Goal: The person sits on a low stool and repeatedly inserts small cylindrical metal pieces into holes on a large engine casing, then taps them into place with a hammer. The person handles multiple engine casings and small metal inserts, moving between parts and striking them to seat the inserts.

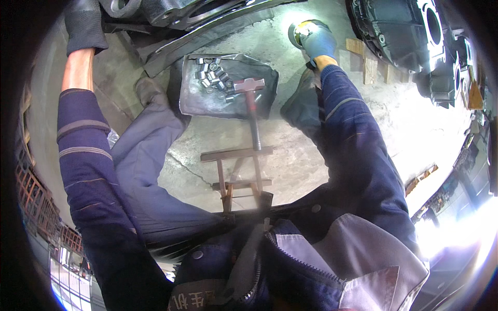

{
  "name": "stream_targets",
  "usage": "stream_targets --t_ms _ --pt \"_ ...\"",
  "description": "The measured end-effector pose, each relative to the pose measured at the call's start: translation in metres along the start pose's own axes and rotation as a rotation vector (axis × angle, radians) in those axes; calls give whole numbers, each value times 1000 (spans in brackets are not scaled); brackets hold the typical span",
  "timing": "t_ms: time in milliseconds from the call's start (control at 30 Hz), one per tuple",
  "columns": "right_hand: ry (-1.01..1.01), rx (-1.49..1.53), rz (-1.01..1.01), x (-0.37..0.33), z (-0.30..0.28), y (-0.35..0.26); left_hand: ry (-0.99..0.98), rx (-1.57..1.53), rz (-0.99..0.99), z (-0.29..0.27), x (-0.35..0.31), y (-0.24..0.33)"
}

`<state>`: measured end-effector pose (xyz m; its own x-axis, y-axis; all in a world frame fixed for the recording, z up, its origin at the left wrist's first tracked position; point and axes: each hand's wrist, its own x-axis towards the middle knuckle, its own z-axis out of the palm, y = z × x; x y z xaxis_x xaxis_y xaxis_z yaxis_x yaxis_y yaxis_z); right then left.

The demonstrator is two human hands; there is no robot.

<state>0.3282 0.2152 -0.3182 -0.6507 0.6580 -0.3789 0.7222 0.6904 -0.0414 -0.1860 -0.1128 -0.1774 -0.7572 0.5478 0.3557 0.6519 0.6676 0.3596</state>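
The right hand (320,42), in a blue-grey glove, is closed around a round, shiny object (305,32) with yellow on it, low over brightly lit floor (280,44) near the upper edge. The left hand (85,28), in a dark glove, is at the upper left beside a dark metal casting (181,13); its fingers are partly cut off, so whether it holds anything I cannot tell. Between the feet lies a shallow grey metal tray (207,108) with uneven, bent-up edges. Short, shiny metal cylinders (213,67) lie loosely heaped in its left and middle part, some upright, others on their sides. The head of a hammer (252,106) is over the tray, right of the cylinders, its handle running past the near rim toward a low frame (236,154). Both arms stretch forward, the left nearly straight, the right reaching ahead and outward past the knee, with bare wrist showing between navy sleeve and glove
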Motion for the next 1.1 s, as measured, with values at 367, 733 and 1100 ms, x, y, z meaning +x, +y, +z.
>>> stream_targets --t_ms 367,733,1100 --pt "115 144 91 -25 -39 5 -11 -143 -43 -2 -11 46" --pt "302 663 -146 -88 -254 -76 -261 -554 -529 -69 -44 157" --pt "323 362 -758 -93 -338 -243 -162 -426 -392 -49 -38 153"
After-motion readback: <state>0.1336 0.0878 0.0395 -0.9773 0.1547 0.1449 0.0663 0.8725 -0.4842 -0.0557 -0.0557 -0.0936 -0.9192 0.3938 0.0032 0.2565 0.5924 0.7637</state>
